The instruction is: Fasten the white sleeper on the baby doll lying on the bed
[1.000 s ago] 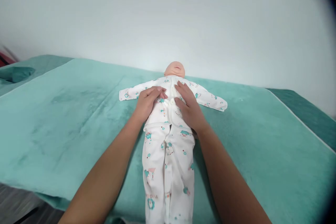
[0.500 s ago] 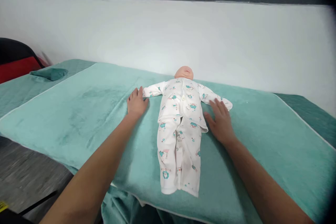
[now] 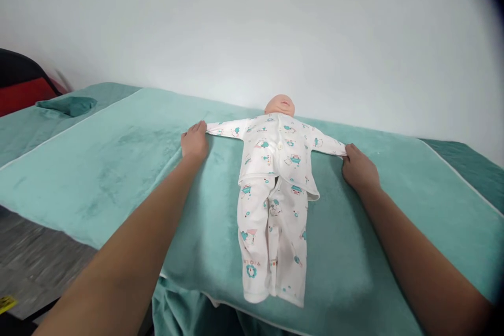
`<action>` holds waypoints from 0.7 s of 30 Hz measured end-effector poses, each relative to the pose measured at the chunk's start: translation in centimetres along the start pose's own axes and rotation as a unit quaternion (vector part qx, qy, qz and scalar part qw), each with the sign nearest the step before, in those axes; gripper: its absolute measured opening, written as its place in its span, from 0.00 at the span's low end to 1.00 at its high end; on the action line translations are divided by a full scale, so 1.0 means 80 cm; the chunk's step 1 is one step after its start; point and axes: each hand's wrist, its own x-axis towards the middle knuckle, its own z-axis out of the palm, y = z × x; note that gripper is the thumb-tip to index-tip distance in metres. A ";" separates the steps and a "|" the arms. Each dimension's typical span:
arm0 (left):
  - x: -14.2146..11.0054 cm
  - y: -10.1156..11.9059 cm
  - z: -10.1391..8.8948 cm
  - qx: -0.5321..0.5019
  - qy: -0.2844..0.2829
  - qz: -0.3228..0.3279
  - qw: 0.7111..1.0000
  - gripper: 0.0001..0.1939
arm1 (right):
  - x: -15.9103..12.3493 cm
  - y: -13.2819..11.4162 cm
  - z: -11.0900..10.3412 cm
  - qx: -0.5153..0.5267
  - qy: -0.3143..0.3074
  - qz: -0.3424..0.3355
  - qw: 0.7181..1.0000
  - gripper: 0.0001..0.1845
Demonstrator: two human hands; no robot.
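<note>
A baby doll (image 3: 280, 105) lies on its back, dressed in a white printed shirt (image 3: 271, 149) and matching white trousers (image 3: 255, 236). Its head points at the wall and its arms stretch out to both sides. My left hand (image 3: 195, 142) is closed on the end of the sleeve at the left. At the right, my right hand (image 3: 359, 167) pinches the other sleeve's end. Both sleeves look drawn straight. The doll's hands cannot be seen.
A green plush cloth (image 3: 118, 168) covers the table beneath the doll. Behind it rises a white wall (image 3: 197, 37). A red and black chair (image 3: 23, 89) stands at the far left, near a crumpled green cloth (image 3: 73, 106). Grey floor (image 3: 39, 252) shows at lower left.
Both my hands moved outward from resting open near the sleeves and closed on the sleeve ends. The right sleeve, formerly bent downward, is now pulled out straighter.
</note>
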 end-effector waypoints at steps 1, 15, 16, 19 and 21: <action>-0.003 0.001 -0.002 -0.003 -0.001 -0.016 1.000 0.30 | -0.004 -0.001 -0.001 -0.006 0.012 0.004 1.000 0.29; -0.196 0.058 -0.046 -0.036 -0.012 0.018 0.999 0.23 | -0.215 -0.117 -0.041 0.175 -0.005 -0.263 0.949 0.35; -0.224 0.061 -0.049 -0.073 -0.010 0.025 0.997 0.22 | -0.236 -0.122 -0.045 0.182 -0.001 -0.256 0.950 0.35; -0.307 0.066 -0.062 -0.226 -0.031 -0.007 0.974 0.21 | -0.303 -0.130 -0.054 0.222 0.008 -0.238 0.945 0.34; -0.358 0.068 -0.074 -0.284 -0.033 -0.012 0.958 0.21 | -0.345 -0.133 -0.057 0.259 0.011 -0.212 0.942 0.35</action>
